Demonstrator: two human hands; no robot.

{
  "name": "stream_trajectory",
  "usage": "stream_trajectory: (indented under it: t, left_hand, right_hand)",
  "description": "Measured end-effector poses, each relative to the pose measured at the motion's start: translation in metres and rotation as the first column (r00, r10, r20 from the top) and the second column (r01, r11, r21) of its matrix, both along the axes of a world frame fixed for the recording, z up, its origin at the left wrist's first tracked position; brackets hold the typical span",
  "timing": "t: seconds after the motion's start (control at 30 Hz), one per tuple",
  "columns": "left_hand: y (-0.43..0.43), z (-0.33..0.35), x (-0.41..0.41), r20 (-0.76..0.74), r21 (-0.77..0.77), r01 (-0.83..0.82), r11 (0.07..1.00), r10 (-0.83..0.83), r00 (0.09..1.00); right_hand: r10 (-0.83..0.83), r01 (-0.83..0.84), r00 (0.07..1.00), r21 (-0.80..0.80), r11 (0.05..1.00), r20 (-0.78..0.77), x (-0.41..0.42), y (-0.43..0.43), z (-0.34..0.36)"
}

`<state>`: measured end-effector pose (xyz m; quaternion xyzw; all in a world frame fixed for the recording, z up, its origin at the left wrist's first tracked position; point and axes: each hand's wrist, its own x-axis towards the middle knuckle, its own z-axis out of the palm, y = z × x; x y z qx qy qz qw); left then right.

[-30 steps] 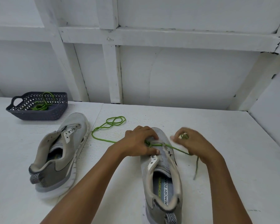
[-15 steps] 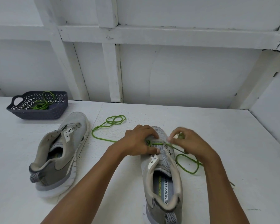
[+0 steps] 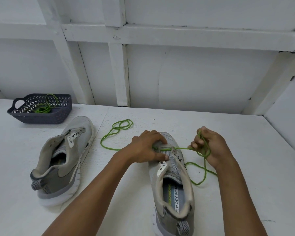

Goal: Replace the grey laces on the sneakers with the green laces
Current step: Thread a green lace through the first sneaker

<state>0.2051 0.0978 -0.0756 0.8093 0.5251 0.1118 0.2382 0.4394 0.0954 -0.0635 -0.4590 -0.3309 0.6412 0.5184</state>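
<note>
White worktop bears a grey mesh sneaker. Grip of left hand clasps its toe; grip of right hand, alongside, pinches a thin green lace.

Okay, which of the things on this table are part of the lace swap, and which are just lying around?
In the job: sneaker being laced, held by the left hand; green lace gripped by the right hand; unlaced second sneaker; spare green lace.
Lying about: dark basket, merely holding the spare lace.
</note>
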Motion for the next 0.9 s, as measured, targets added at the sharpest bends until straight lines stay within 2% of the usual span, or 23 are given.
stream_trajectory:
  t: [0.07,0.13,0.17,0.27,0.3,0.4,0.5,0.57,0.63,0.7,0.77,0.9]
  left_hand:
    - [0.000,0.000,0.000,-0.001,0.000,0.006,1.000,-0.006,1.000]
    - [0.000,0.000,0.000,-0.002,0.003,0.008,1.000,-0.008,1.000]
    - [0.000,0.000,0.000,-0.003,0.006,0.010,1.000,-0.010,1.000]
    - [0.000,0.000,0.001,-0.009,0.011,0.010,1.000,-0.009,1.000]
    - [0.001,0.000,0.001,-0.004,0.010,0.008,1.000,-0.008,1.000]
    - [0.000,0.000,-0.001,0.038,-0.004,0.024,1.000,-0.023,0.999]
    - [-0.001,0.005,-0.009,0.231,-0.057,0.009,0.998,0.004,0.973]
    - [0.001,0.011,-0.017,0.357,-0.047,-0.080,0.996,0.091,0.930]
    - [0.007,0.017,-0.028,0.372,0.017,-0.218,0.976,0.196,0.907]
    - [0.011,0.022,-0.041,0.292,0.056,-0.336,0.940,0.306,0.906]
    - [0.016,0.021,-0.056,0.136,0.095,-0.395,0.914,0.381,0.914]
    - [0.021,0.009,-0.077,-0.158,0.161,-0.468,0.869,0.491,0.857]
  right_hand:
    - [-0.025,0.023,0.989,0.012,1.000,0.148,-0.003,0.002,-0.007]
    - [0.010,-0.030,0.942,0.054,0.998,0.336,-0.007,0.002,-0.010]
    - [0.059,-0.101,0.889,0.068,0.993,0.454,-0.008,0.001,-0.010]
    - [0.221,-0.365,0.635,0.036,0.930,0.740,-0.014,-0.004,-0.011]
    - [0.237,-0.403,0.579,0.020,0.915,0.780,-0.014,-0.005,-0.010]
    - [0.173,-0.355,0.522,0.028,0.934,0.835,-0.009,-0.004,-0.011]
    - [0.093,-0.281,0.465,0.048,0.958,0.881,0.000,-0.005,-0.009]
    - [0.034,-0.235,0.444,0.080,0.969,0.895,0.004,-0.007,-0.004]
    - [-0.051,-0.167,0.434,0.136,0.976,0.900,0.008,-0.010,0.001]
    - [-0.103,-0.105,0.419,0.161,0.981,0.902,0.012,-0.014,0.006]
    - [-0.049,-0.086,0.370,0.086,0.993,0.928,0.020,-0.017,0.009]
    - [0.270,-0.138,0.117,-0.254,0.957,0.956,0.039,-0.027,0.011]
